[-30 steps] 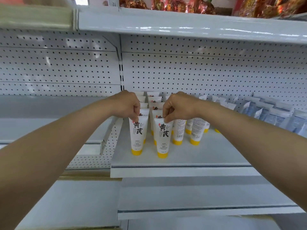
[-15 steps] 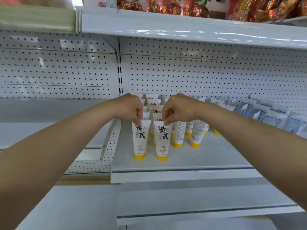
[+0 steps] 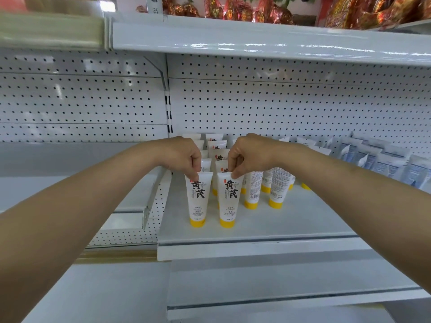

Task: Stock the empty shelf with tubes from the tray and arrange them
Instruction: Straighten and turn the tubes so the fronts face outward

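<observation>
White shelf (image 3: 256, 229) at a shop fixture, where a person's two bare hands work at the front of a stock of yellow-capped tubes. The left hand (image 3: 184, 157) pinches the flat crimped top of the left front tube (image 3: 198, 199) between thumb and curled fingers. The right hand (image 3: 247, 155) pinches the top of the right front tube (image 3: 229, 201) in the same way.

Both tubes are upright on their yellow caps, side by side and just apart, on the left part of the shelf, near its front edge. Their bold black characters face outward.

At 12 o'clock from the pair, the rear tubes (image 3: 215, 145) run back in files toward the pegboard back panel (image 3: 279, 108). At 2 o'clock, just beside the right wrist, the turned tubes (image 3: 277, 185) show barcodes and fine print instead of labels. Farther along at 3 o'clock, blue-and-white packs (image 3: 384, 164) lean in rows.

High at 12 o'clock, the upper shelf (image 3: 256, 40) carries red-and-gold foil packs (image 3: 233, 8). At 6 o'clock lies the lower shelf (image 3: 279, 290).
</observation>
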